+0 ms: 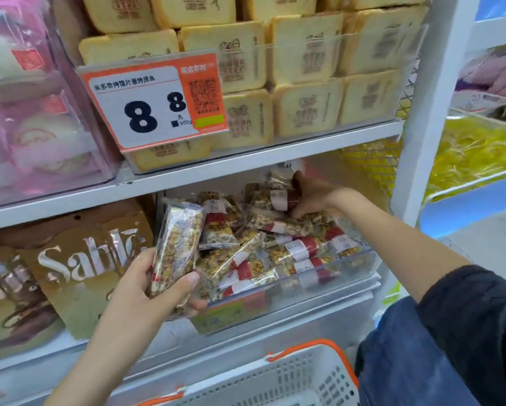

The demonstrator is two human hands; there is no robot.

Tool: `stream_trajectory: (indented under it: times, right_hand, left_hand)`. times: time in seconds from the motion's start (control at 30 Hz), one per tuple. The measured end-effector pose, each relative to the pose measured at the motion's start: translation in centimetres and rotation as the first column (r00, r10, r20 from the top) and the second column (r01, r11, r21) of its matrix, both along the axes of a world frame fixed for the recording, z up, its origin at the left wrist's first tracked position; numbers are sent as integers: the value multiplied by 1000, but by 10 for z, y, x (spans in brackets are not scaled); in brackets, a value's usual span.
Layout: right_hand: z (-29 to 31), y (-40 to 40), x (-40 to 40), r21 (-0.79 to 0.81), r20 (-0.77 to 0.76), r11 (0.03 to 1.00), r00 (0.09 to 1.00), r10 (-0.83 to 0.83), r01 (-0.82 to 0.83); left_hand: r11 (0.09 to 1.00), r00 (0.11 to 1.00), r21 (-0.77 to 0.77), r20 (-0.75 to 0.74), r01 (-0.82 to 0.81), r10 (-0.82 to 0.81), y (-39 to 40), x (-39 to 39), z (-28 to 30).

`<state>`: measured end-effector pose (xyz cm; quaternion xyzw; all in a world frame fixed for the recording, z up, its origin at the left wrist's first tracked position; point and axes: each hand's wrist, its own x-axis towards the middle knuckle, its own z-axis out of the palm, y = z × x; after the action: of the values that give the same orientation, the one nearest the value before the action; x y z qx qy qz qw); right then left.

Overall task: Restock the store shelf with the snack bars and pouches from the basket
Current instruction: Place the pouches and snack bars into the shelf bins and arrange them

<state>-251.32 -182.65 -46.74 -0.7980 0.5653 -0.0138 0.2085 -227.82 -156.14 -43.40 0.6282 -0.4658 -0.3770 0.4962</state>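
A clear plastic bin [328,284] on the middle shelf is heaped with several wrapped snack bars [275,247], nut-coloured with red and white bands. My left hand [155,285] grips a small bunch of these bars [177,244] upright, just left of the bin's front corner. My right hand [310,197] reaches deep into the bin's back and holds one bar [278,191] above the heap. The white basket [290,379] with orange rim sits at the bottom of the view, its inside mostly out of sight.
The shelf board [246,162] above carries a clear bin of toast-shaped packs [301,68] and a price tag reading 8.8 [155,104]. Brown "Sable" packs [82,265] stand left of the bin. A white upright post [430,112] bounds the shelf on the right.
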Motion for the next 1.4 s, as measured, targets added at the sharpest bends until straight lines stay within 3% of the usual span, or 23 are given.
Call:
stream_trajectory:
  times: [0.13,0.23,0.37,0.57,0.7,0.83,0.97,1.07,1.27,1.33,1.4]
  right_hand:
    - [19,44,-13,-44,24,993,993,114,-113]
    - [24,85,-23,98,3,961,966,259,-258]
    - [8,117,-33,189,81,952,970,228,-239]
    - [8,109,-43,242,211,933,953,218,-267]
    - [10,110,-45,277,184,912,949,258,-302]
    - [10,113,-48,277,203,917,950,238,-289]
    - [7,113,-49,271,220,917,946,237,-293]
    - [6,112,-50,267,227,916,943,242,-299]
    - [5,113,-51,257,245,916,938,246,-308]
    - [4,113,-50,245,253,919,936,246,-307]
    - [4,113,-50,241,258,922,936,241,-304]
  left_hand:
    - [998,994,-46,94,-47,51,-25,-13,14]
    - [997,979,-63,193,-53,64,-60,-29,15]
    - [990,867,-109,480,-90,132,-103,-56,7]
    - [994,824,-79,566,72,-15,-151,-81,3]
    - [973,692,139,684,186,-230,-200,-69,5]
    - [910,585,347,699,226,-412,-239,-63,-2]
    - [827,652,504,544,250,-528,-254,-63,-5]
    - [807,635,486,516,335,-575,-255,-62,-13]
    - [816,459,468,675,340,-578,-255,-63,-36]
    - [819,449,485,685,308,-574,-255,-61,-34]
    - [845,497,450,684,290,-535,-252,-61,-29]
